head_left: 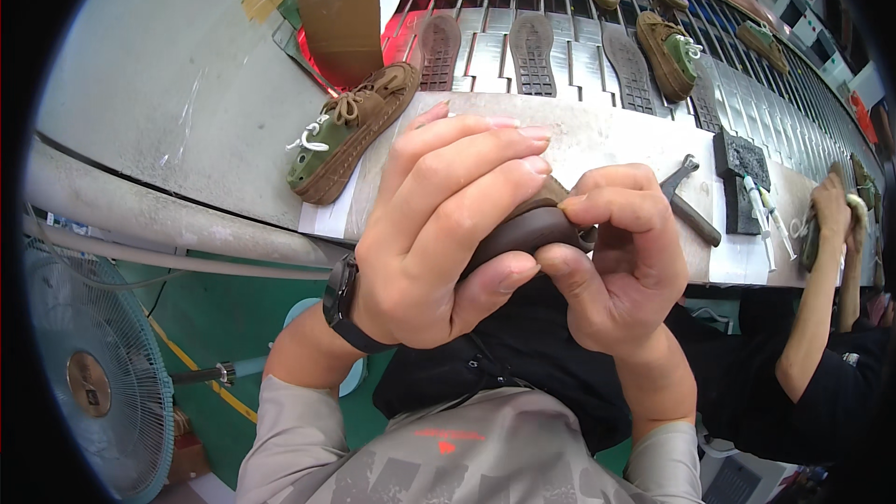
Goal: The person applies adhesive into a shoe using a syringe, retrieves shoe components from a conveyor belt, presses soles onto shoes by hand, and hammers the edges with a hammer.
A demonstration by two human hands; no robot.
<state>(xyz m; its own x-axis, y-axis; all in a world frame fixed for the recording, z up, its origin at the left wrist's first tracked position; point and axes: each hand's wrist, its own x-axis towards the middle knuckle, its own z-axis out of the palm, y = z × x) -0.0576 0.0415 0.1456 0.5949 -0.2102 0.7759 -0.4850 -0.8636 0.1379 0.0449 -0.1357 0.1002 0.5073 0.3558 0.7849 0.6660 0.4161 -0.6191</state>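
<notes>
In front of my chest, near the bench edge, both hands are closed on a shoe with a dark brown sole (523, 231). My left hand (420, 233) wraps round it, fingers over the far side and thumb against the near edge of the sole. My right hand (623, 266) pinches the sole's rim at its right end between thumb and forefinger. A strip of lighter brown upper (549, 192) shows behind the sole; my left fingers hide most of the shoe.
A brown and green shoe (350, 135) stands left on the bench. A hammer (693, 210), black block (742, 168) and white slim tools (758, 207) lie right. Beyond, a slatted conveyor (574, 56) carries soles and shoes. A co-worker's hand (829, 205) works far right; a fan (89, 383) stands lower left.
</notes>
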